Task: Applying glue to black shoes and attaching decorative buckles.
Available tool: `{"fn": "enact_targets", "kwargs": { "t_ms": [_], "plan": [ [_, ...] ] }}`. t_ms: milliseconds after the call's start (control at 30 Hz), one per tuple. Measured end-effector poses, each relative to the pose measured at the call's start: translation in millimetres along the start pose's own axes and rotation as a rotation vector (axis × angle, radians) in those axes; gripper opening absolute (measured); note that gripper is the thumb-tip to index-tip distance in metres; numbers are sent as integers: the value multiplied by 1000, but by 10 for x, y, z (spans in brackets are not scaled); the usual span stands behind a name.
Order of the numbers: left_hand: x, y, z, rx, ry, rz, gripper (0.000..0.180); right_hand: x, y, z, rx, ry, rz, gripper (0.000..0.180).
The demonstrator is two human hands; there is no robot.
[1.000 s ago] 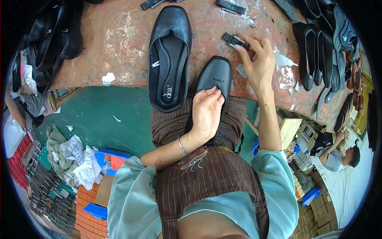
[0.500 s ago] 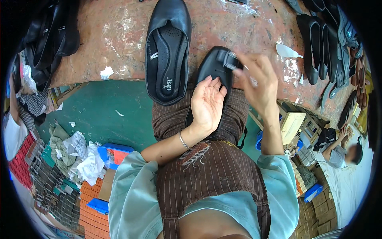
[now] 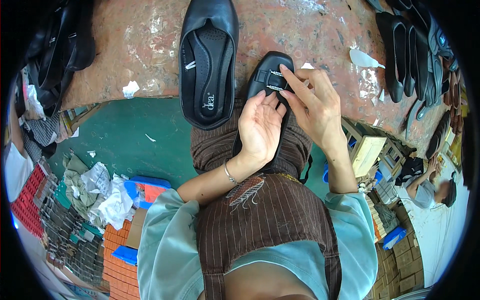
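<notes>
A black flat shoe [image 3: 269, 59] lies with its toe on the table edge and its heel toward my lap. My left hand [image 3: 261, 129] is palm up over the shoe's opening, its fingers tucked in under the upper and gripping it. On the toe sits a black strap-like ornament [image 3: 275, 80] with two rows of sparkling stones. My right hand [image 3: 320, 102] pinches the ornament's right side between thumb and fingers. Just left of my hands stands another black shoe [image 3: 212, 17], upright with its insole showing and no ornament visible on its toe.
The worn reddish table [image 3: 145, 55] spans the far side. Black shoes are piled at left [image 3: 57, 55] and right [image 3: 395, 55]. A white squeeze bottle [image 3: 364, 59] lies right of my hands. A wooden crate [image 3: 369, 155] stands below; another person [image 3: 425, 187] sits far right.
My right hand has come down and left onto the ornament, which now lies flat across the toe instead of being lifted and blurred. My left hand stays in the shoe.
</notes>
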State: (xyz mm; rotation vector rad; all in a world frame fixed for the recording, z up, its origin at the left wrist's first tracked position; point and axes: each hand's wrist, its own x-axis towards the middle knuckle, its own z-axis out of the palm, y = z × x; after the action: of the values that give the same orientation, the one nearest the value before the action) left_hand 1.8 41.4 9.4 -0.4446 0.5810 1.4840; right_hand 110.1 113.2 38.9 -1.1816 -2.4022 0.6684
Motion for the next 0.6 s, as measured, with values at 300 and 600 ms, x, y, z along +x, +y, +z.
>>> {"fn": "enact_targets", "kwargs": {
  "t_ms": [300,600],
  "plan": [
    [35,43,162,307,179,-34,26,-86,-65,97,-56,79,28,44],
    [-219,384,241,101,-2,-246,21,-327,29,-9,663,462,532,28]
  ]
}}
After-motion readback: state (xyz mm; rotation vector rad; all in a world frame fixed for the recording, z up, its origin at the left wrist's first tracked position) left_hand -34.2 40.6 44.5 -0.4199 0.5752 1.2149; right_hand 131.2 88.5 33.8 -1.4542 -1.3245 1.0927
